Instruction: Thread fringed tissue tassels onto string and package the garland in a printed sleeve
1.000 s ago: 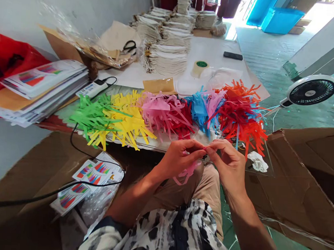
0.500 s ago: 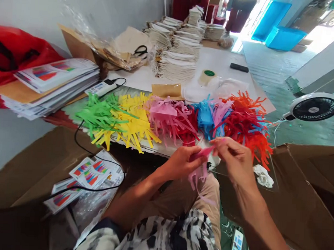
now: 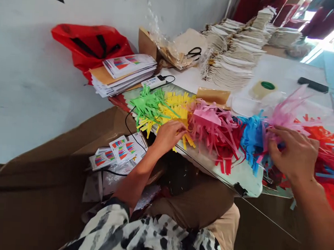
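Well, far left by the wall I see a red bag, and a pile of papers lies right against it. Lower down, some cards lie on brown cardboard. Next comes the board, with paper strips in a row on it. The green strips are at its left end. The yellow strips are just beside them, touching. My left hand rests on the yellow strips at the near edge of the board. Its fingers are bent down onto the paper, but I cannot tell if they pinch any. In the middle lie the pink strips, then the blue strips. My right hand is over the right end of the board, just beside the blue strips. Its fingers are curled tight on a pink bunch, which sticks up from the hand and looks blurry. The orange strips lie behind that hand at the right end.
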A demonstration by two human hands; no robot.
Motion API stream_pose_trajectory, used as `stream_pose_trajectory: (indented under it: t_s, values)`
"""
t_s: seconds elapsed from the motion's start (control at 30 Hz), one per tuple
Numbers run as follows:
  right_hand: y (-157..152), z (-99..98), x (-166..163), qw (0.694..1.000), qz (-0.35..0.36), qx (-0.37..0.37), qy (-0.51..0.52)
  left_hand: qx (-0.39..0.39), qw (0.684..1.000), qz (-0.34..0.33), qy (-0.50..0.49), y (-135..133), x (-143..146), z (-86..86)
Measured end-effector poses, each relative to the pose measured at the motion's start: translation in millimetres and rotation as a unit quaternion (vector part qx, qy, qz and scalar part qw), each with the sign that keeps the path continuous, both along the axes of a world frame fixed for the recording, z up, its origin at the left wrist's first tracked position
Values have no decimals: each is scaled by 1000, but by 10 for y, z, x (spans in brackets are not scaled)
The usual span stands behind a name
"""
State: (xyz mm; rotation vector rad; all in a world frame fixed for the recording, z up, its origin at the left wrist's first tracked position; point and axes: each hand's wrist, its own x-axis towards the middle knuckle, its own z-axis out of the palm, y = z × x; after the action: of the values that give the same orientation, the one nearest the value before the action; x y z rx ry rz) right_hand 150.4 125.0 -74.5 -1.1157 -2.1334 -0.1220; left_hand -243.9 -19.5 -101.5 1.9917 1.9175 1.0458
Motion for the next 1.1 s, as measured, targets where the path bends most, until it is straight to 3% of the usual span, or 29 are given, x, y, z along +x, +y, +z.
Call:
stream_pose_trajectory:
  t_s: [0.1,0.2,0.33,0.43,0.67,0.83,1.1]
  values:
    - [-36,-211,-25,997,-54,13,-61,3,991,46,125,-15,-363,-147]
    - [-194,-172,-249,996,-54,35,-60,3,988,40,152,-21,-533,-285]
    - [-461,-27,-846,995,53,66,-53,8,993,7,116,-18,-618,-353]
    - [-613,-35,-1381,984,138,107,-43,6,996,-10,86,-19,-678,-352]
    - [-742,-186,-2282,969,208,21,-131,49,985,-17,163,-6,-732,-387]
    - [-680,-209,-2547,966,212,17,-145,81,987,18,136,6,-753,-344]
    - [-559,-233,-2840,968,221,-9,-120,103,990,57,81,52,-733,-107]
